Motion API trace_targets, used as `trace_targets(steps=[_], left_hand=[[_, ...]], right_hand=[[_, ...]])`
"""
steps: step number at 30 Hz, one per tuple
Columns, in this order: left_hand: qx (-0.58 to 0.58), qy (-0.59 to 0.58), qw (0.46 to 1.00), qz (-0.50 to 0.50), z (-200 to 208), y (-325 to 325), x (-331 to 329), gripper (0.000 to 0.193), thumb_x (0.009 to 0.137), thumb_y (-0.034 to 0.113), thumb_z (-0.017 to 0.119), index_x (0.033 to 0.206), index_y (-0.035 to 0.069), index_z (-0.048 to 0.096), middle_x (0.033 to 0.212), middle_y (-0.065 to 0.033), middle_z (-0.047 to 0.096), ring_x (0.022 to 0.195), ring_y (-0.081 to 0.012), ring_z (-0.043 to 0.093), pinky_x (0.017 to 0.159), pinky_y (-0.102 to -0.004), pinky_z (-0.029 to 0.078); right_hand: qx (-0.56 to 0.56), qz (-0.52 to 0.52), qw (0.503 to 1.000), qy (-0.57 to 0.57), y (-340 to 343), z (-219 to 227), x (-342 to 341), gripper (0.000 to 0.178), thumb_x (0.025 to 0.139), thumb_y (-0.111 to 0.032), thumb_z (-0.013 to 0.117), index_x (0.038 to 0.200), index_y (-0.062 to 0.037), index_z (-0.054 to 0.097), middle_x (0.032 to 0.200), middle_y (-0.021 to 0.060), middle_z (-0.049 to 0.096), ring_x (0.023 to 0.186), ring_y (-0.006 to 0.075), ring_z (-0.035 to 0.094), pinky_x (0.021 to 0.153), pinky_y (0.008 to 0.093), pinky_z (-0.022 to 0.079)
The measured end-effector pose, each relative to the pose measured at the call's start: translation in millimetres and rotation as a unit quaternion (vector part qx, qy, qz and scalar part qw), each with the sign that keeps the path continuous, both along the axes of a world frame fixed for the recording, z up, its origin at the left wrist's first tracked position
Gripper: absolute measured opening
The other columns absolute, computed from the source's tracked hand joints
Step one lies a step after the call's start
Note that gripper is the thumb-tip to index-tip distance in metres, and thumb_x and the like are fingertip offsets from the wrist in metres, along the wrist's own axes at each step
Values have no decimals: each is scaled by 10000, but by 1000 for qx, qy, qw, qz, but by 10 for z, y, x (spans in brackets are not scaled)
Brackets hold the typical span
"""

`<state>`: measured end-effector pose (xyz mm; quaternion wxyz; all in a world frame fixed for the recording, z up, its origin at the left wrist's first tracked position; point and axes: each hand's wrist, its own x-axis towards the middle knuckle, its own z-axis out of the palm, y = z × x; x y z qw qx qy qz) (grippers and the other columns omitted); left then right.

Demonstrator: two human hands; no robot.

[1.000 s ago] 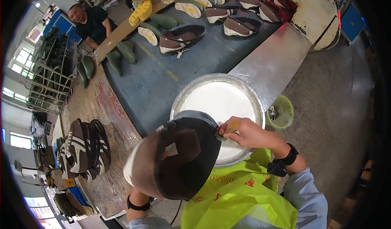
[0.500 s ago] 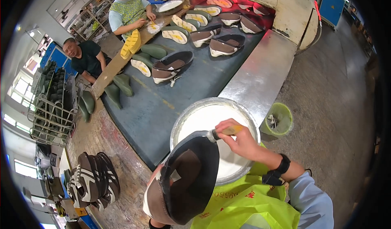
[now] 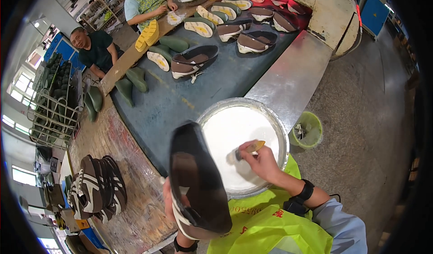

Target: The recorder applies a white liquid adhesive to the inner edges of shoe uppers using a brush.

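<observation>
The right hand grips a small brush, fingers closed around its yellow handle, and has now dipped the bristles into the white glue in the round metal basin; a moment ago it hovered near the rim. The left hand, mostly hidden, holds the dark shoe sole-up beside the basin, now tilted clear of it. Gluing looks about to begin.

Left hand holds shoe; right hand dips brush in glue bowl.
</observation>
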<state>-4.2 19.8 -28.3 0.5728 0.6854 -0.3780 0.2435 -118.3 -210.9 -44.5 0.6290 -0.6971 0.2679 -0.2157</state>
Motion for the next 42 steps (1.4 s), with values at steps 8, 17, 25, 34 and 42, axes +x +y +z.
trace_targets(steps=[8, 17, 25, 34, 42], left_hand=[[239, 244, 936, -82, -584, 468, -55, 354, 914, 133, 570, 1230, -6, 491, 1208, -95, 539, 1095, -212, 526, 912, -340, 440], [170, 657, 715, -171, -63, 56, -291, 353, 875, 91, 627, 1209, 64, 517, 1100, -42, 568, 953, -169, 585, 769, -296, 527], [75, 647, 739, -171, -185, -103, 31, 278, 889, 115, 622, 1148, 48, 550, 1031, -34, 598, 905, -162, 600, 749, -289, 530], [102, 514, 845, -107, 65, -354, 141, 293, 934, 162, 550, 1141, -44, 534, 951, -76, 619, 819, -134, 596, 685, -269, 528], [83, 504, 841, -176, 141, -337, 173, 361, 917, 161, 575, 1233, 14, 484, 1120, -85, 567, 947, -165, 587, 749, -284, 531]], right_hand=[[-317, 9, 945, -77, -278, 86, 169, 224, 781, 30, 650, 980, -59, 601, 1031, 107, 609, 939, 250, 603, 727, 300, 499], [-174, -13, 954, -245, -308, 543, 331, 173, 830, 11, 626, 996, -35, 613, 1056, 87, 632, 915, 182, 604, 750, 267, 485], [204, 0, 978, -35, 83, 85, -121, 191, 905, -80, 573, 1045, 43, 611, 866, 85, 649, 797, 114, 623, 723, 233, 503], [112, 50, 987, -103, 88, 481, -184, 139, 873, -34, 598, 997, 27, 613, 932, 72, 641, 811, 114, 620, 706, 241, 505], [-144, 47, 968, -198, -62, 540, 86, 167, 807, 42, 636, 960, -21, 615, 1043, 102, 626, 935, 222, 618, 791, 291, 499]])
